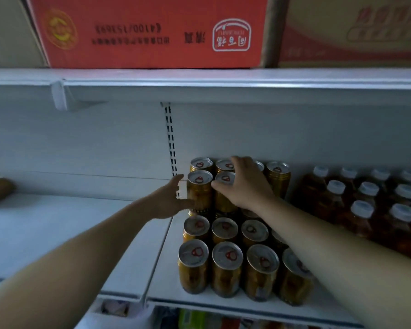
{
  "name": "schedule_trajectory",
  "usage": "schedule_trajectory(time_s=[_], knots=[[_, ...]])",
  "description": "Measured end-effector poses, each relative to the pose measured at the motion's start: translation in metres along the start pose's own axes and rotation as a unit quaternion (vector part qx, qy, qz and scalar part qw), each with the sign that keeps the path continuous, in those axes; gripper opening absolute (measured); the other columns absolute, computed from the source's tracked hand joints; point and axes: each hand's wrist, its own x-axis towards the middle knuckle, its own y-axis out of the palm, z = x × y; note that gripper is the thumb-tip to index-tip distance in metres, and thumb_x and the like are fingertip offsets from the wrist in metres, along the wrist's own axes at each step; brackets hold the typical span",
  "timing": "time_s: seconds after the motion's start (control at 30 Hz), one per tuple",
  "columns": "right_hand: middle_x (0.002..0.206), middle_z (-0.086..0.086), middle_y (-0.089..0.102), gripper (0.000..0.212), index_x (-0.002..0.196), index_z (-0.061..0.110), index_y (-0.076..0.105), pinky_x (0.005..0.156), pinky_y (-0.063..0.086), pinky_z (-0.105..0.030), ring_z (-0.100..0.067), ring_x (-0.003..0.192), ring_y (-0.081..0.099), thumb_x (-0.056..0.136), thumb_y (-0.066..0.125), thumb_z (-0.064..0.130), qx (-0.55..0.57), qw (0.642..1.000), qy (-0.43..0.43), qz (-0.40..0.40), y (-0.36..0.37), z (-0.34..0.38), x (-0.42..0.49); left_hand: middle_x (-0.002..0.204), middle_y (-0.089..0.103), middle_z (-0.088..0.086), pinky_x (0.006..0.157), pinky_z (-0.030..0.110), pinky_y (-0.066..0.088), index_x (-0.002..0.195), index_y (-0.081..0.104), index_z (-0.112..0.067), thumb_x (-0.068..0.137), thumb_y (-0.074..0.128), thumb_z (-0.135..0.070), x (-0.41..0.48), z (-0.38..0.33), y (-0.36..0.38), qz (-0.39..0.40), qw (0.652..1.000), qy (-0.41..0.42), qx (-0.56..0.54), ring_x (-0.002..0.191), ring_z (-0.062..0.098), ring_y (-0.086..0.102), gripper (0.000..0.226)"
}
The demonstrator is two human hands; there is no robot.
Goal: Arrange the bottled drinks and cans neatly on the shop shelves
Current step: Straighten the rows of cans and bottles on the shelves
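The white shelf held the yellow cans, with brown bottles just right of them. The left hand lay open against a stacked can; the right hand spread loosely over the neighbouring tops. A red carton sat above the cans.

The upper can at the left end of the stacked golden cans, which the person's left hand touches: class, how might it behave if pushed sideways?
The upper can is tall, narrow and stands on another can's lid, so it may well tip rather than slide. Its smooth round metal wall probably makes it roll if it falls. The left hand presses its side while the right hand rests on neighbouring tops, likely steadying.
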Motion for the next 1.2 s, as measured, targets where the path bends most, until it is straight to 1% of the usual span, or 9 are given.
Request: schedule_trajectory(time_s=[0.03,0.1,0.17,0.23,0.4,0.6,0.83,1.03,1.2], knots=[[0.141,-0.009,0.037,0.083,0.143,0.019,0.031,0.096,0.04,-0.039,-0.028,0.127,0.04,0.08,0.057,0.067,-0.021,1.0,-0.006,0.016,-0.006,0.007,0.005,0.116,0.048,-0.008,0.101,0.033,0.038,0.127,0.038,-0.032,0.085,0.068,-0.019,-0.005,0.0,-0.007,0.006,0.999,-0.003,0.032,0.113,0.0,0.049,0.054],[0.142,-0.009,0.038,0.083,0.144,0.019,0.032,0.097,0.041,-0.042,-0.029,0.127,0.039,0.081,0.054,0.069,-0.042,0.997,-0.007,0.058,-0.013,0.023,0.015,0.134,0.046,-0.002,0.098,0.026,0.034,0.142,0.03,-0.025,0.085,0.067,-0.032,-0.016,0.003,-0.023,-0.009,0.991,-0.005,0.137,0.122,0.011,0.045,0.069],[0.143,-0.009,0.04,0.081,0.143,0.019,0.034,0.096,0.041,-0.043,-0.029,0.126,0.04,0.081,0.054,0.068,-0.052,0.995,-0.01,0.087,-0.014,0.041,0.023,0.152,0.03,0.002,0.105,0.029,0.027,0.148,0.022,-0.021,0.085,0.065,-0.041,-0.027,0.011,-0.041,-0.021,0.974,-0.004,0.227,0.137,0.02,0.031,0.079],[0.146,-0.008,0.038,0.082,0.144,0.02,0.033,0.099,0.04,-0.043,-0.029,0.128,0.039,0.08,0.055,0.068,-0.059,0.993,-0.012,0.105,-0.01,0.063,0.031,0.156,0.023,0.001,0.11,0.031,0.022,0.149,0.02,-0.023,0.086,0.062,-0.045,-0.041,0.022,-0.061,-0.02,0.965,-0.012,0.261,0.14,0.02,0.025,0.079],[0.153,-0.007,0.032,0.09,0.149,0.018,0.026,0.102,0.038,-0.039,-0.029,0.133,0.038,0.081,0.052,0.07,-0.077,0.986,-0.022,0.144,0.022,0.138,0.051,0.155,0.026,-0.002,0.106,0.031,0.027,0.148,0.02,-0.032,0.085,0.06,-0.051,-0.091,0.058,-0.122,-0.046,0.957,-0.036,0.284,0.135,0.02,0.034,0.077],[0.155,-0.009,0.029,0.091,0.15,0.016,0.024,0.105,0.036,-0.038,-0.029,0.135,0.037,0.082,0.051,0.07,-0.069,0.979,-0.041,0.188,0.088,0.252,0.066,0.156,0.022,-0.003,0.109,0.032,0.025,0.148,0.02,-0.033,0.085,0.06,-0.051,-0.163,0.129,-0.21,-0.069,0.947,-0.096,0.3,0.138,0.02,0.031,0.077],[0.151,-0.009,0.035,0.087,0.145,0.016,0.032,0.105,0.037,-0.04,-0.03,0.133,0.04,0.081,0.051,0.071,-0.084,0.972,-0.089,0.202,0.158,0.38,0.078,0.154,0.027,-0.001,0.104,0.028,0.029,0.148,0.021,-0.033,0.085,0.061,-0.05,-0.237,0.21,-0.29,-0.105,0.932,-0.166,0.306,0.132,0.021,0.039,0.076],[0.152,-0.009,0.035,0.086,0.148,0.017,0.031,0.105,0.037,-0.04,-0.03,0.134,0.039,0.082,0.051,0.069,-0.098,0.963,-0.125,0.219,0.214,0.457,0.097,0.153,0.029,-0.002,0.102,0.028,0.032,0.148,0.023,-0.032,0.085,0.061,-0.049,-0.256,0.265,-0.34,-0.103,0.932,-0.195,0.288,0.13,0.021,0.04,0.075],[0.145,-0.009,0.042,0.078,0.142,0.016,0.038,0.1,0.04,-0.039,-0.029,0.129,0.043,0.084,0.052,0.066,-0.087,0.959,-0.123,0.241,0.278,0.501,0.128,0.152,0.03,-0.004,0.102,0.029,0.032,0.148,0.023,-0.032,0.085,0.061,-0.049,-0.243,0.315,-0.39,-0.097,0.928,-0.206,0.293,0.129,0.02,0.041,0.076]])
